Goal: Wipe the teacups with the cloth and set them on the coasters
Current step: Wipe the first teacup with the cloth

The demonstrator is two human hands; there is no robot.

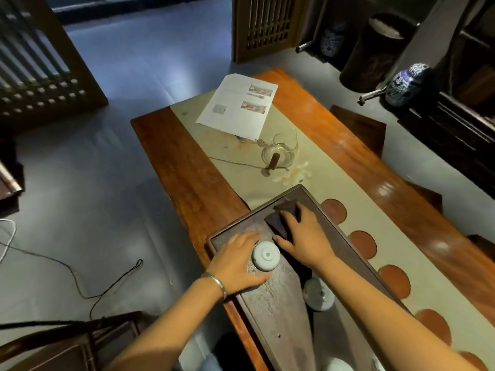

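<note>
Head view looks down a long reddish wooden table [187, 167] with a pale runner [334, 236] along its middle. On the dark, matte tea tray [278, 317] the left hand [235, 266] cups an upturned celadon teacup [265, 256], fingers curled round its far side and the thumb under its near edge, foot ring facing up, probably steadying it for lifting. The right hand [305, 236] lies with fingers spread and fairly straight on the dark cloth [284, 218] at the tray's far end, pressing it flat rather than bunching it; I judge it is about to gather the cloth. A second pale teacup [318, 294], also rim down, sits just under the right forearm, and a third pale rim shows at the bottom edge. Five round reddish-brown coasters [363, 245] run in a row on the runner beside the tray, all bare, so no cup is set yet. Farther off stand a clear glass pitcher [281, 151] and a printed sheet [238, 105].
</note>
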